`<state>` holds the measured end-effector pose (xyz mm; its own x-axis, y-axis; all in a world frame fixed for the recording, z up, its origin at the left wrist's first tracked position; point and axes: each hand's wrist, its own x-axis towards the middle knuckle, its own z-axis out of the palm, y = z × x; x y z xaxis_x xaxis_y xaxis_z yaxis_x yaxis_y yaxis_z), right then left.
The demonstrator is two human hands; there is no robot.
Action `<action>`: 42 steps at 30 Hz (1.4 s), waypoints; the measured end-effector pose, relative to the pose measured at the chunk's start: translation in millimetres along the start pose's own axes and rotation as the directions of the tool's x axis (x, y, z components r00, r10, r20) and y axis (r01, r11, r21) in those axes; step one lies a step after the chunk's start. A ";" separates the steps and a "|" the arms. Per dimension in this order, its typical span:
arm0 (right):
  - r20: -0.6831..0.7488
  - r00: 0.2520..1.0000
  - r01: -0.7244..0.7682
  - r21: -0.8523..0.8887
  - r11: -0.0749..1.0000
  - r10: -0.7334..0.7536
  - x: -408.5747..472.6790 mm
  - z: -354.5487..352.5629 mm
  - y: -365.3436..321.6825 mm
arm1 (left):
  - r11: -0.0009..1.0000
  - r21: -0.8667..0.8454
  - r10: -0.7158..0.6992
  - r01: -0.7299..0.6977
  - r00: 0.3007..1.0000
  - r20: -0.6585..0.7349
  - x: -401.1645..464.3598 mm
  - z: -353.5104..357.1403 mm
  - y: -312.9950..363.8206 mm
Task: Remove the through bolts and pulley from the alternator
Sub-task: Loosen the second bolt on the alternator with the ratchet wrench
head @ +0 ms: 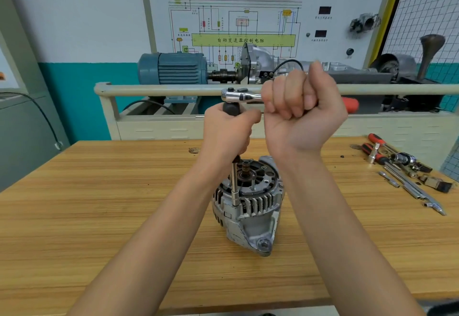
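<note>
Hands first: the right hand (301,107) is fisted round the ratchet (242,96) handle, whose red end pokes out past the wrist side, while the left hand (227,130) wraps the black grip under the ratchet head, seemingly to keep the tool plumb while the right does the turning. From that grip a slim steel extension (234,183) drops straight down to the rim of the alternator (248,204), where I take it a socket sits on a through bolt; the bolt head itself is hidden. The alternator stands on end near the middle of the table (99,216), open end and shaft up, its mounting lug toward the person, so the bolts can be reached from above. No pulley shows on this side. Its housing is dull cast aluminium, ribbed with cooling slots; the ratchet head is bright polished chrome. The table is striped, pale wood. Off to the right lies a scatter of loose tools (402,166): red-handled drivers, sockets, bars. Behind the table a blue motor (173,67) sits before a wiring-diagram board (248,18).
</note>
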<state>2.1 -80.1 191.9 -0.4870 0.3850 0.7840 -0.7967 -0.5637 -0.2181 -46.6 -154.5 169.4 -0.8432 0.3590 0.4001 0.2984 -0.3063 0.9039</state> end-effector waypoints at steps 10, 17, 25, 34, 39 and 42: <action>-0.217 0.902 -0.222 0.508 0.832 0.373 24.8 -24.1 3.5 | 0.972 -0.129 -0.116 0.197 0.875 0.470 6.5 -12.5 0.9; -0.020 0.996 0.088 -0.056 0.995 -0.089 -8.9 11.8 6.0 | 0.997 -0.057 -0.043 0.046 0.998 0.053 -1.1 -1.3 -3.1; -0.023 0.995 -0.090 0.087 0.992 0.092 4.8 1.2 -1.0 | 1.000 -0.024 0.004 -0.001 0.994 0.105 -2.1 -8.6 -3.0; -0.165 0.879 -0.291 0.559 0.776 0.448 31.3 -27.2 6.3 | 0.968 -0.118 -0.120 0.221 0.824 0.554 7.3 -15.5 0.7; -0.170 0.966 -0.145 0.268 0.953 0.195 11.5 -10.0 -2.8 | 0.989 -0.076 -0.101 0.130 0.947 0.306 1.9 -7.7 -0.6; -0.036 0.997 0.072 -0.043 0.996 -0.074 -8.2 5.3 -0.7 | 0.998 -0.009 -0.058 0.059 0.997 0.045 0.3 4.8 -3.2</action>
<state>8.5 -86.7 188.7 -0.4395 0.4516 0.7765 -0.8445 -0.5023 -0.1858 -45.6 -149.2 167.4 -0.8383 0.4154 0.3531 0.2444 -0.2927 0.9244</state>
